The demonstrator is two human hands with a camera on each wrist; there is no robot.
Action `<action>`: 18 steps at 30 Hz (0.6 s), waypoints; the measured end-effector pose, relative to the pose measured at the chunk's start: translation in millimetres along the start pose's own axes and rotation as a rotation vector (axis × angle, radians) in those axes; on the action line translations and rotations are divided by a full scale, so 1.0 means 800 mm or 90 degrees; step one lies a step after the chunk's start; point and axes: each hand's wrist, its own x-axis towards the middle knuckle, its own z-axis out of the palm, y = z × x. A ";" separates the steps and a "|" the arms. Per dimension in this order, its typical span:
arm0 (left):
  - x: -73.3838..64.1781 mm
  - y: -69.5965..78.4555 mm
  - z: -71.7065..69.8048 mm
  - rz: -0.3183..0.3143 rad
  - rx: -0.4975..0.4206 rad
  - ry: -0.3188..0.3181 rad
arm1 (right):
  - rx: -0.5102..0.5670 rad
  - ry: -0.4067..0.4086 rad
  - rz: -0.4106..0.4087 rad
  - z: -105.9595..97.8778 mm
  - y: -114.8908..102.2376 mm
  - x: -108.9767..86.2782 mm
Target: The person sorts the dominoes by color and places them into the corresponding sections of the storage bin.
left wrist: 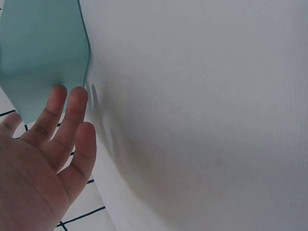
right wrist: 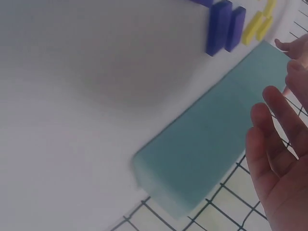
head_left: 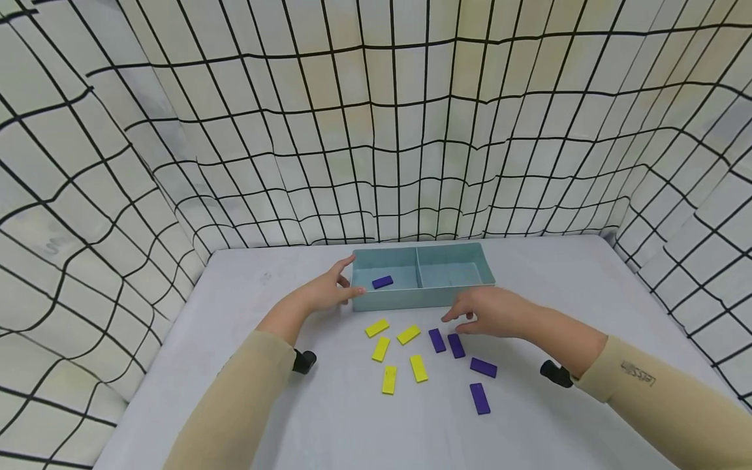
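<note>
A pale teal box (head_left: 423, 298) with two compartments stands at the back of the white table. One purple block (head_left: 382, 282) lies in its left compartment. My left hand (head_left: 323, 290) rests against the box's left end, thumb by the front corner and index finger by the back; in the left wrist view the fingers look loosely bent. Just in front of the box's right half, my right hand (head_left: 496, 311) hovers with nothing in its fingers. Two purple blocks, one left (head_left: 437, 340) and one right (head_left: 455, 346), lie below its fingertips.
Two more purple blocks, one sideways (head_left: 484, 367) and one nearer (head_left: 480, 399), lie to the right. Several yellow blocks (head_left: 380, 349) are scattered in front of the box's left half. Black netting (head_left: 397, 150) over pale walls surrounds the table's back and sides.
</note>
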 end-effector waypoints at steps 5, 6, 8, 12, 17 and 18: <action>0.000 -0.001 -0.001 -0.003 -0.006 0.001 | 0.019 -0.013 0.001 0.012 0.003 -0.004; 0.000 -0.001 -0.001 -0.003 -0.007 0.000 | 0.022 -0.017 0.000 0.014 0.004 -0.003; 0.000 -0.002 -0.001 -0.002 -0.008 -0.001 | 0.021 -0.025 0.001 0.018 0.006 -0.002; 0.001 -0.003 -0.001 -0.004 -0.013 -0.003 | 0.020 -0.047 0.003 0.026 0.010 0.002; 0.001 -0.004 -0.001 -0.004 -0.019 -0.005 | 0.029 -0.071 0.015 0.035 0.014 0.006; 0.002 -0.004 -0.001 -0.005 -0.018 -0.005 | 0.029 -0.074 0.012 0.036 0.014 0.006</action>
